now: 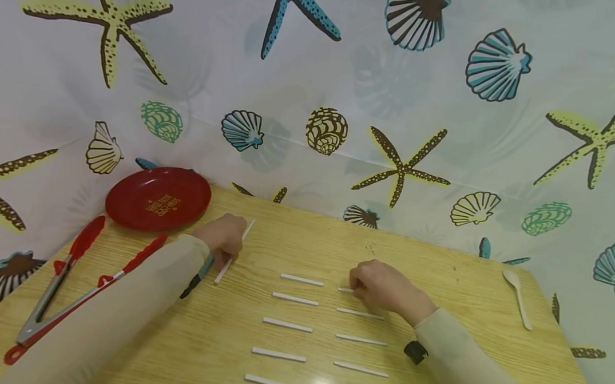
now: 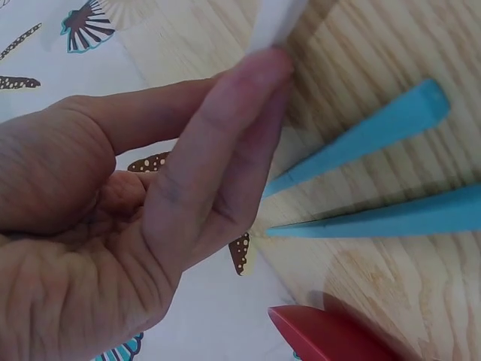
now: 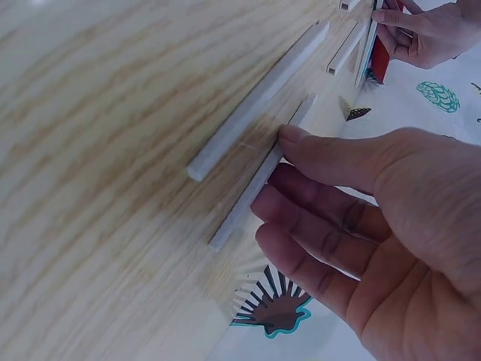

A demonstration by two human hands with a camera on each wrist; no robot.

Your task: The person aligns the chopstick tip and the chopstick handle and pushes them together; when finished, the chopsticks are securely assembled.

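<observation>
My left hand (image 1: 225, 233) pinches a slim white stick (image 1: 223, 273) near the red plate; the stick slants away from me. In the left wrist view, thumb and fingertips meet at the end of that stick, and two blue tapered prongs lie beyond. On the other side, my right hand (image 1: 386, 284) holds another white stick (image 3: 234, 218) between thumb and fingers, low against the wood. That stick is at the far end of the right column of white sticks (image 1: 361, 339), mostly hidden by the hand in the head view. A left column of sticks (image 1: 287, 325) lies beside it.
A red oval plate (image 1: 132, 198) stands at the back left. Red-tipped metal tongs (image 1: 50, 295) lie spread in front of it, partly behind my left sleeve. Blue prongs (image 2: 376, 135) rest near my left hand. A pale spoon (image 1: 520, 301) lies far right. A patterned cloth (image 1: 298, 174) hangs behind.
</observation>
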